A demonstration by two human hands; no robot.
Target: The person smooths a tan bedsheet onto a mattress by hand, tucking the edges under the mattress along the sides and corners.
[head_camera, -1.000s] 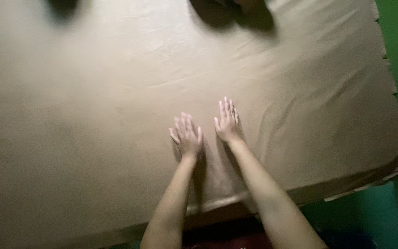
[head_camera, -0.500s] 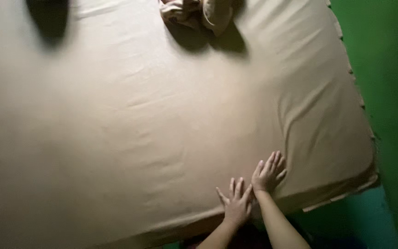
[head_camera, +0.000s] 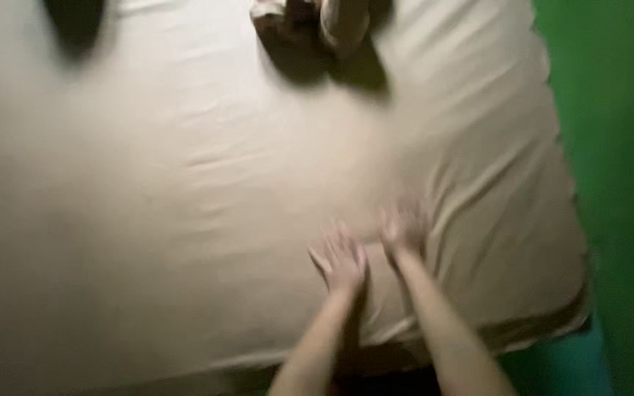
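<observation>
**Both hands flat on the bed sheet, further up than half a second ago**

Compared with half a second ago, both hands have travelled away from the near edge of the bed and up onto the beige cotton bed sheet [head_camera: 185, 191]. The left hand [head_camera: 340, 260] now lies well inside the edge, where earlier it sat almost on it. The right hand [head_camera: 403, 227] is just beside it, slightly further up and to the right. Both are blurred by motion. The view itself has shifted little.

Grip: neither hand has hold of anything. The fingers of both are spread and appear to be laid palm-down on the sheet; no fold of cloth is gathered in either one.

Edges and room: the sheet covers the whole bed. Its right edge runs beside a green wall [head_camera: 618, 147], with the near right corner rounding off above a teal strip of floor [head_camera: 559, 363]. Creases fan out across the cloth to the right of the right hand. To the left of the hands the sheet lies broad and mostly smooth.

At the far edge, top centre, rests a crumpled pale bundle of cloth [head_camera: 317, 18], casting a dark shadow. What it contains cannot be told. A second dark patch [head_camera: 75, 26] sits top left; its nature is unclear.
</observation>
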